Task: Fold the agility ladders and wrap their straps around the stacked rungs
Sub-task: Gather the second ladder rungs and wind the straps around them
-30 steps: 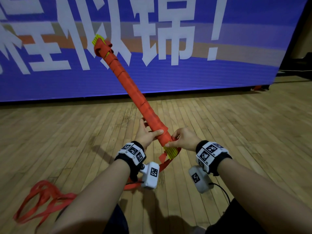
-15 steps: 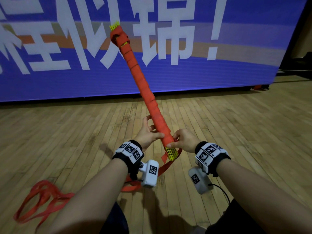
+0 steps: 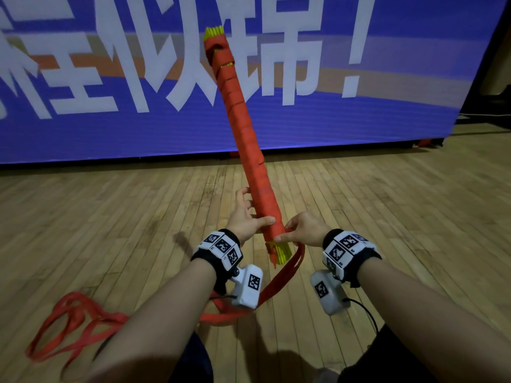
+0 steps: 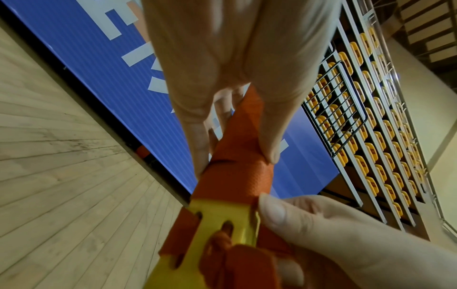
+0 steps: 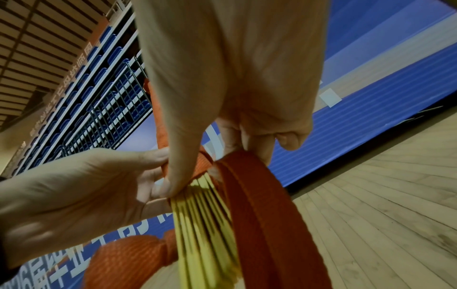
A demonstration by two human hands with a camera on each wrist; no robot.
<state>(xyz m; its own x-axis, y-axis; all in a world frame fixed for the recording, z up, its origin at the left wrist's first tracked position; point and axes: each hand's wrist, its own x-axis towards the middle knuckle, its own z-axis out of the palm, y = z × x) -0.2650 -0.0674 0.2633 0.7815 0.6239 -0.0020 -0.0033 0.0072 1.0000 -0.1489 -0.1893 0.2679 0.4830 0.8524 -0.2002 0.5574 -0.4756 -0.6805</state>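
Long bundle of stacked yellow plastic rungs [image 3: 280, 251] bound in orange webbing strap [image 3: 243, 128], centre frame, tilted up-left. My left hand [image 3: 246, 219] grips its lower end; my right hand [image 3: 302, 229] pinches the strap there. Wrapping nearly done, I judge. Next: tuck the loose red strap tail [image 3: 282, 283] trailing lower left over the wooden floor [image 3: 387, 217].

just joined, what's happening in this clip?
A person is bundling an agility ladder. The stacked yellow rungs are wrapped in orange strap almost end to end, and the bundle tilts up from the hands. The left hand grips the bundle near its lower end; the right hand pinches the strap there. Loose strap trails onto the wooden floor, so wrapping isn't finished.
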